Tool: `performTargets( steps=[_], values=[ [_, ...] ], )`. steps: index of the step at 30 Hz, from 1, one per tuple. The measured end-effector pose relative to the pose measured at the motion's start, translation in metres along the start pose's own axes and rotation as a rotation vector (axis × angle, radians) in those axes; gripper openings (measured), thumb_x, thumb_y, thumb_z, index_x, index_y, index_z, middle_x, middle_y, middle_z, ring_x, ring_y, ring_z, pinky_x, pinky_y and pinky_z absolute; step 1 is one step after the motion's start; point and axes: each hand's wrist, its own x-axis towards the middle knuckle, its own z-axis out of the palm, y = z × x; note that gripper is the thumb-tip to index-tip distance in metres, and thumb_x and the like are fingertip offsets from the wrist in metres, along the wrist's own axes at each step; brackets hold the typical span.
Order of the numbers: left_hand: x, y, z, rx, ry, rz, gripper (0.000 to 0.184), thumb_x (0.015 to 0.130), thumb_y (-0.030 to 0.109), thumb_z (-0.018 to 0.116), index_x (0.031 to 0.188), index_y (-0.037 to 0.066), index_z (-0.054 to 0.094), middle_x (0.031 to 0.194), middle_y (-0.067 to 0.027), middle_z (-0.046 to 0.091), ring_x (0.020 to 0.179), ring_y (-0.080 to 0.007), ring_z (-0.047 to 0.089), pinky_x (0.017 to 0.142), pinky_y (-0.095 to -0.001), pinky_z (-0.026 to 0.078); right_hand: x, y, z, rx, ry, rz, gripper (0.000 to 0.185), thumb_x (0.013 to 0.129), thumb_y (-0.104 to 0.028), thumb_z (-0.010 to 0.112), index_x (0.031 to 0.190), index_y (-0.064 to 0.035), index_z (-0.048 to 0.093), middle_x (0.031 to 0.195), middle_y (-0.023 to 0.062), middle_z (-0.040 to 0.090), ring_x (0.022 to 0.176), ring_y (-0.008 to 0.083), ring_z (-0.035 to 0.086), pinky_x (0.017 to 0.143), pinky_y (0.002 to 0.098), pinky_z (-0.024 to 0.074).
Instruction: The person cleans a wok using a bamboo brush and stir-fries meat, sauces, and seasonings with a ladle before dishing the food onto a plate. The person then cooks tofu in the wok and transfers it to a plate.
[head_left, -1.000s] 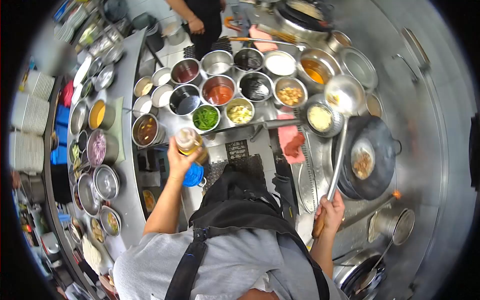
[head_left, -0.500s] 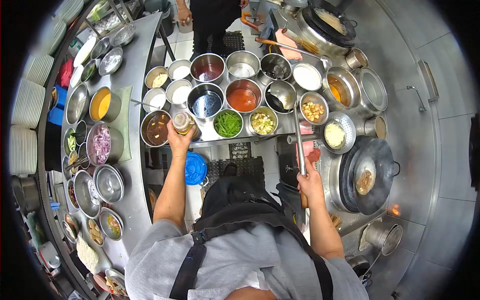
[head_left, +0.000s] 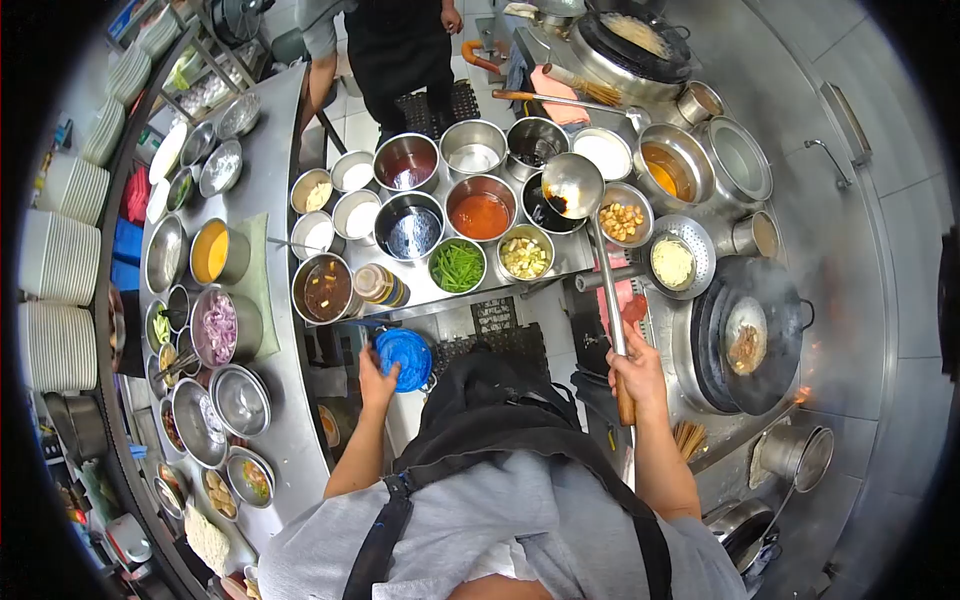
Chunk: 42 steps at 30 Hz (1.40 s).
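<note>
Right hand (head_left: 638,374) grips ladle (head_left: 606,272); left hand (head_left: 376,376), by the tub (head_left: 406,358), hold unclear. Sauce (head_left: 558,202) looks scooped; food (head_left: 746,350) in wok (head_left: 781,350) seems unfinished.

Round white plates (head_left: 60,255) are standing stacked at the frame's far left; a round steel pot (head_left: 250,335) is holding chopped purple onion (head_left: 217,325) left of centre; a bent metal tap (head_left: 831,160) is jutting out, upper right.

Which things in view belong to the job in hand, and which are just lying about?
Probably part of the job:
ladle, held in the right hand
pot of dark liquid under the ladle's bowl
wok with food in it
bottle, in the left hand earlier, now put down

Apparently just lying about:
stacked plates
chopped purple onion
bristle brush
</note>
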Motion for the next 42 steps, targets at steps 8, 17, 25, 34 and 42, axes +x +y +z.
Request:
performTargets(
  steps=[8,17,25,34,42],
  values=[
    [-0.026,-0.057,0.002,0.198,-0.210,-0.255,0.077,0.066,0.017,0.079,0.131,0.003,0.039,0.112,-0.0201,0.059,0.102,-0.0347,0.059,0.091,-0.0423,0.047,-0.002,0.000,-0.010,0.173,-0.031,0.014,0.058,0.080,0.001,0.059,0.136,-0.0027,0.046,0.078,0.0049,0.057,0.047,0.0135,0.054,0.035,0.0261,0.0441],
    [0.003,-0.079,0.004,0.419,-0.394,-0.230,0.079,0.068,0.028,0.078,0.132,0.004,0.037,0.116,-0.0273,0.060,0.109,-0.0420,0.058,0.093,-0.0441,0.046,-0.105,0.003,-0.066,0.828,0.152,-0.066,0.063,0.082,-0.001,0.054,0.141,0.0014,0.035,0.089,0.0134,0.055,0.046,0.0111,0.049,0.035,0.0244,0.0425],
    [0.043,-0.128,0.039,0.146,-0.640,-0.557,0.061,0.075,0.005,0.066,0.129,0.012,0.041,0.089,-0.0187,0.065,0.065,-0.0303,0.063,0.052,-0.0447,0.050,-0.158,0.044,-0.140,-0.017,0.773,-0.012,0.066,0.077,0.001,0.056,0.141,0.0000,0.039,0.090,0.0177,0.065,0.051,0.0215,0.059,0.044,0.0328,0.0495],
    [0.086,-0.081,0.079,-0.104,-0.681,-0.444,0.059,0.071,-0.002,0.069,0.123,0.011,0.045,0.070,-0.0068,0.056,0.052,-0.0191,0.053,0.041,-0.0355,0.040,-0.121,0.125,-0.178,-0.895,1.110,-0.050,0.065,0.074,0.001,0.053,0.138,-0.0042,0.043,0.073,0.0228,0.062,0.057,0.0310,0.061,0.060,0.0382,0.0517],
    [0.036,-0.130,0.036,0.418,-0.597,-0.354,0.063,0.066,0.030,0.073,0.120,0.002,0.055,0.120,-0.0214,0.061,0.112,-0.0347,0.059,0.097,-0.0387,0.046,-0.107,0.041,-0.061,0.317,0.484,-0.162,0.060,0.082,-0.002,0.058,0.139,0.0007,0.039,0.072,0.0053,0.055,0.041,0.0127,0.049,0.034,0.0247,0.0391]
  ],
)
